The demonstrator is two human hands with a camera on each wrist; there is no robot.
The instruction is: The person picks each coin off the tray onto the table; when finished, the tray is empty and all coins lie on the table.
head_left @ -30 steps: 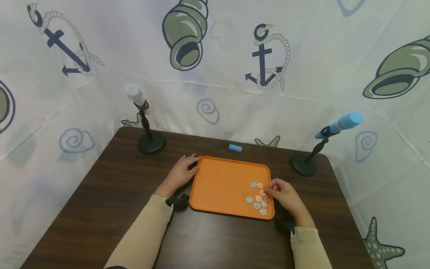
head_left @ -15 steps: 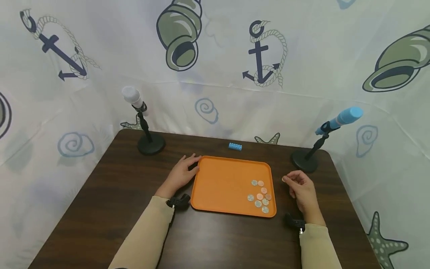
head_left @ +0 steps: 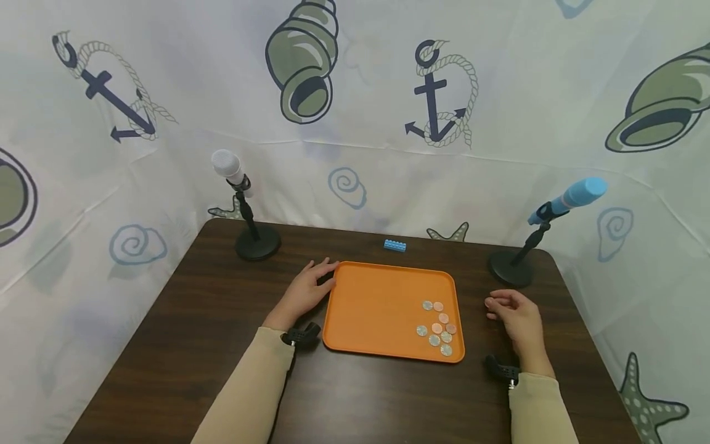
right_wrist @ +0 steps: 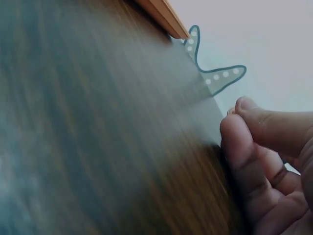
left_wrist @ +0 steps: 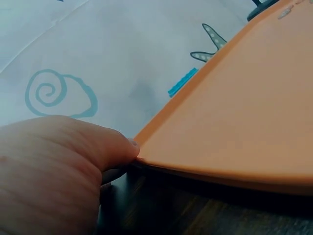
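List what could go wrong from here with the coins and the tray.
1. The coins sit bunched near the orange tray's right near corner; a bump or tilt could slide them over the low rim.
2. The left hand touches only the tray's left edge, so a push could shift the tray toward the right hand.
3. The right hand's fingers are pinched together; anything small between them could drop onto the dark table.

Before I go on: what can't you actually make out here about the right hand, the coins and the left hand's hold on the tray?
- Right hand: whether its pinched fingertips hold a coin; too small in the head view, hidden by the fingers in the right wrist view.
- Coins: denominations too small to read.
- Left hand: touches the tray edge; fingers beneath are hidden.
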